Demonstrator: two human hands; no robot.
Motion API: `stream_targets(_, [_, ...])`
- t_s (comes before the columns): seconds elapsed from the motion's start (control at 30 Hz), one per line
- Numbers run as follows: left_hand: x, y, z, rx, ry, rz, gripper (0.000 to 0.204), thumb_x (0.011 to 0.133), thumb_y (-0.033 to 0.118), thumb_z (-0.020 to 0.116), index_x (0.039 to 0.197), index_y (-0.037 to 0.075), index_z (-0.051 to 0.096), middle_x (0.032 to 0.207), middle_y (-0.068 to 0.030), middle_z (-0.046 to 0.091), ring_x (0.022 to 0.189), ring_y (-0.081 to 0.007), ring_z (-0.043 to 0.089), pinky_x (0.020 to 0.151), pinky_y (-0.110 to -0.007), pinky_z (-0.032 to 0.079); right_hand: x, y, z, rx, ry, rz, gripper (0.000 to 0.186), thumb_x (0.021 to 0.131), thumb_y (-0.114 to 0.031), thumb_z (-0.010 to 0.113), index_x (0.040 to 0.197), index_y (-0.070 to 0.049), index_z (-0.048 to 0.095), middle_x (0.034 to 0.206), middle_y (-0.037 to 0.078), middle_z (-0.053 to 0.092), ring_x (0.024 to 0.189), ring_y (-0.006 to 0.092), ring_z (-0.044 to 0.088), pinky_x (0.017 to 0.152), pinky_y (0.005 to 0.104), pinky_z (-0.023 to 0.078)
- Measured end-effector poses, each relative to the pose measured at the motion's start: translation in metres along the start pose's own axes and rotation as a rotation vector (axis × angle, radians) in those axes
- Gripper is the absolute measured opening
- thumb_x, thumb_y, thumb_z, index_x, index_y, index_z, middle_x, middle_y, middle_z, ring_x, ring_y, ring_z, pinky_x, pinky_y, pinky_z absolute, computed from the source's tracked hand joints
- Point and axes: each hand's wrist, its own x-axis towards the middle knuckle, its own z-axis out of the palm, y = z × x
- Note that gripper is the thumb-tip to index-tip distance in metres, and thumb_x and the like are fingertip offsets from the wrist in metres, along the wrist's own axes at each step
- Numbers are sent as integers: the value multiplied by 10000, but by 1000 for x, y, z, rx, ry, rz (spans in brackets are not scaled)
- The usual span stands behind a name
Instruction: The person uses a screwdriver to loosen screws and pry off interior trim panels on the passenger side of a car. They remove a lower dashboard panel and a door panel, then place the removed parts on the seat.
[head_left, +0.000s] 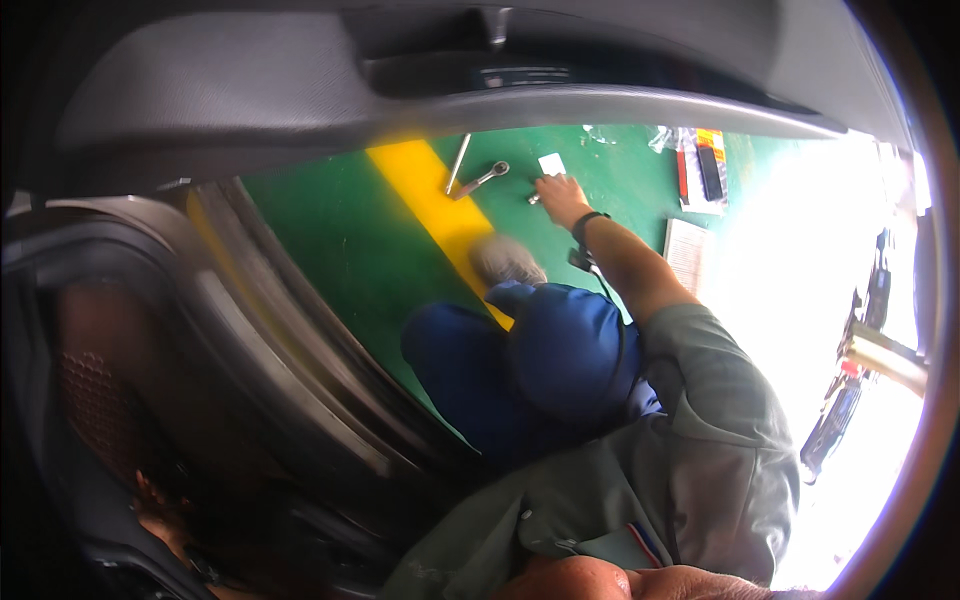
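Observation:
My right hand (563, 198) reaches down to the green floor, its fingers closed around a small shiny metal piece that looks like a socket (534, 200). Just beyond the fingertips lies a white card or slip (551, 164). To the left of that hand are a ratchet wrench (486, 179) and a straight metal bar (459, 163), both on the floor. My left hand (160, 515) is low at the left inside the dark car interior, next to a seat or trim edge; its fingers are mostly lost in shadow.
An open car door (230, 80) spans the top. The door sill (300, 340) curves along the left. A yellow stripe (420, 190) crosses the floor. On the right lie a printed sheet (688, 252) and a dark phone-like object (709, 173) on packaging. My bent knees and shoe are in the middle.

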Motion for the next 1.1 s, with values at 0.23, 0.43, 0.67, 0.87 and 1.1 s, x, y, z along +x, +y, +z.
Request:
stream_targets(0.23, [-40,34,9,97,-31,-123,585,1074,507,199,1497,291,542,1307,37,556,1252,-224,468,996,-661,350,-10,2,18,2,-171,30,176,991,-144,550,1152,-81,580,1124,160,624,1140,369,638,917,494,563])
stream_targets(0.43, [-31,31,-3,-30,76,-160,603,1069,513,173,1534,306,497,1702,-42,253,1582,-375,103,1088,-840,91,10,-31,10,220,-176,56,221,914,-102,513,1100,8,564,1114,272,616,1040,449,659,922,533,546])
stream_targets(0.67, [-38,36,12,63,51,-136,621,1062,556,176,1559,316,459,1695,-49,272,1572,-387,143,1081,-842,121,96,-74,-40,68,208,-356,310,815,-115,645,1073,55,614,1255,227,580,1284,386,515,1084,451,435])
stream_targets(0.87, [-52,16,13,364,70,13,649,1043,608,204,1580,314,421,1705,-56,254,1578,-372,158,1110,-794,197,130,-94,-60,-293,132,-650,325,854,-140,648,1113,54,621,1357,227,560,1319,394,507,1143,462,386])
stream_targets(1.1, [-40,16,-2,367,-39,9,691,1036,633,207,1603,275,377,1698,-74,268,1568,-366,205,1059,-743,368,132,-92,-38,27,-22,-335,207,832,-113,665,992,9,615,1137,242,662,1096,364,660,880,436,555])
